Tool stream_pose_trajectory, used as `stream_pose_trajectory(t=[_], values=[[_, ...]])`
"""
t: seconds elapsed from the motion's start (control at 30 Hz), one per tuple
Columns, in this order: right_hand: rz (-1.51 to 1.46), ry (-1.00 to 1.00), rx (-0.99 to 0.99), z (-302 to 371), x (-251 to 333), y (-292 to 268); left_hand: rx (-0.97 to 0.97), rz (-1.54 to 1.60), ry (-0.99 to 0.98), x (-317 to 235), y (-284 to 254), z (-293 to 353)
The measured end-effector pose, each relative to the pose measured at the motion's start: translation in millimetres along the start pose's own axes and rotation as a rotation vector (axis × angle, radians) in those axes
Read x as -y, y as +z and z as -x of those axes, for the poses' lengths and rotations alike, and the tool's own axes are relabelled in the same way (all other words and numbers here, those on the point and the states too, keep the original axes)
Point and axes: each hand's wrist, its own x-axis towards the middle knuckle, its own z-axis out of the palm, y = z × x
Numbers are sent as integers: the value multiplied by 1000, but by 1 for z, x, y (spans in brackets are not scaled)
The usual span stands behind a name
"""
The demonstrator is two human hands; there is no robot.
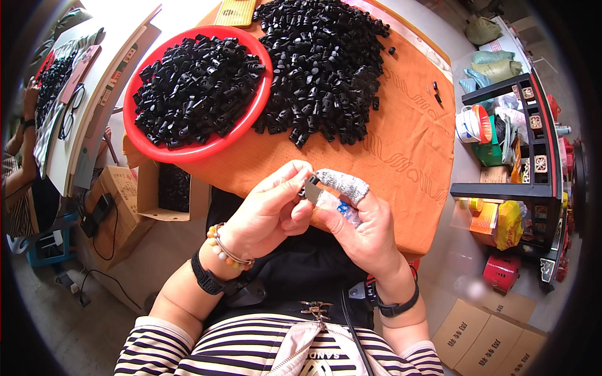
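Close to the table's near edge, my left hand pinches a small black plastic part between thumb and fingers. My right hand grips a short flat metal blade, whose handle end is wrapped in whitish material with blue marks. The blade's tip meets the black part, or lies right beside it; I cannot tell which. A grey knitted sleeve covers my right index finger. Beyond my hands, a red basin full of similar black parts stands at the left, beside a large loose heap of them.
An orange cloth covers the table; a few stray pieces lie at its right. An open cardboard box of black parts stands below left. Loaded shelves line the right. Another person's arm shows at far left.
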Motion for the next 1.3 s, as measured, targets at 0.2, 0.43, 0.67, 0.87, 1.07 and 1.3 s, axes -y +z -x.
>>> stream_pose_trajectory(t=[0.2, 0.43, 0.67, 0.87, 1.07, 1.3], values=[[53, 90, 45, 0, 12, 0, -39, -24, 37, 0, 2, 1], [21, 48, 36, -1, 12, 0, -31, -31, 56, 0, 2, 0], [38, 107, 69, -1, 15, -2, -34, -42, 60, 1, 2, 1], [4, 55, 64, -1, 8, -2, -66, -58, 79, 1, 5, 2], [-9, 34, 57, -2, 6, -2, -59, -64, 71, 0, 4, 0], [-37, 19, 36, -4, 1, -4, -72, -91, 60, 2, 3, 0]])
